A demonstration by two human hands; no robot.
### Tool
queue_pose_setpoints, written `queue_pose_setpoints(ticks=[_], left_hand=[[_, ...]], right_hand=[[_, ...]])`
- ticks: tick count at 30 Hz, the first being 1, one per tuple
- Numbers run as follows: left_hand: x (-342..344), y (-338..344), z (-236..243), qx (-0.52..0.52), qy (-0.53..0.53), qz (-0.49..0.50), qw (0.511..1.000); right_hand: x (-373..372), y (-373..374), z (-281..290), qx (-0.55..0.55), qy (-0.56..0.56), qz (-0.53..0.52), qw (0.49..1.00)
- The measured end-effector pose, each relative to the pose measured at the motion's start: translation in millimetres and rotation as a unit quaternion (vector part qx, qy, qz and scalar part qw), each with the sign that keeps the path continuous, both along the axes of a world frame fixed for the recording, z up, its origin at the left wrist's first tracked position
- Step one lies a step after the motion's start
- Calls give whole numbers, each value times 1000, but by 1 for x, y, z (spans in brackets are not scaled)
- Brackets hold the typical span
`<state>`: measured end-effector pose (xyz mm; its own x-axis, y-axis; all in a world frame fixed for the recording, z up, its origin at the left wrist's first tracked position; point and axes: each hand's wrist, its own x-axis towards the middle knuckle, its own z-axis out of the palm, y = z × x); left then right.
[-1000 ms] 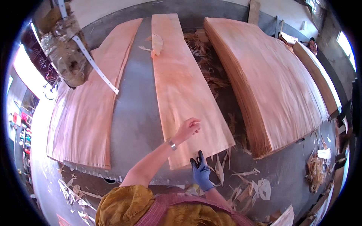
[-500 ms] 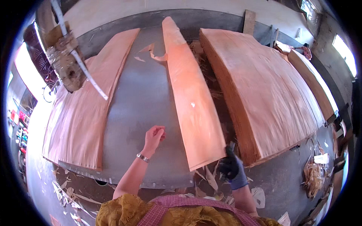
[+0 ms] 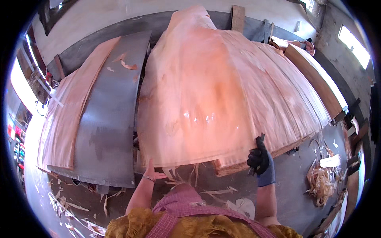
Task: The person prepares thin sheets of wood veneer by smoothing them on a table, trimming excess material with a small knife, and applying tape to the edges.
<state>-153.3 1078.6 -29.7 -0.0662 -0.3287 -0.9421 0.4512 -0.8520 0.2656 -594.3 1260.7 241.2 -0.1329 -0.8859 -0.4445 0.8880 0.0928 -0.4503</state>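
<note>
A wide, thin sheet of orange-pink wood veneer (image 3: 194, 107) is spread in front of me, its right part lying over the veneer stack (image 3: 278, 99). Its left part reaches over the gap toward the grey metal-like table (image 3: 105, 119). My left hand (image 3: 152, 173), bare with a bracelet at the wrist, is at the sheet's near left corner, fingers apart and thumb stretched out. My right hand (image 3: 260, 159), in a dark glove, is closed around a dark narrow tool (image 3: 262, 137) whose ends stick out above and below the fist. It is beside the sheet's near right corner.
Another veneer stack (image 3: 59, 123) lies left of the table. Torn veneer scraps (image 3: 129, 65) lie on the tabletop, and a shaving pile (image 3: 320, 182) is on the floor at right. A further stack (image 3: 313, 77) stands far right, with a person (image 3: 310, 47) behind it.
The sheet, narrow on the table before, has moved right and now spreads wide over the right stack. My left hand came down to its near edge; my right hand rose and moved right.
</note>
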Motion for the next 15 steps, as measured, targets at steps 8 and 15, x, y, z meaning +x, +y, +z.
queue_pose_setpoints(ticks=[8, 15], left_hand=[[-169, -3, -74, -217, 202, 308, 904], [-309, -22, -68, -231, 88, 450, 858]], right_hand=[[-203, -14, 35, 4, 215, -1, 977], [-391, 3, 55, 112, 329, -33, 937]])
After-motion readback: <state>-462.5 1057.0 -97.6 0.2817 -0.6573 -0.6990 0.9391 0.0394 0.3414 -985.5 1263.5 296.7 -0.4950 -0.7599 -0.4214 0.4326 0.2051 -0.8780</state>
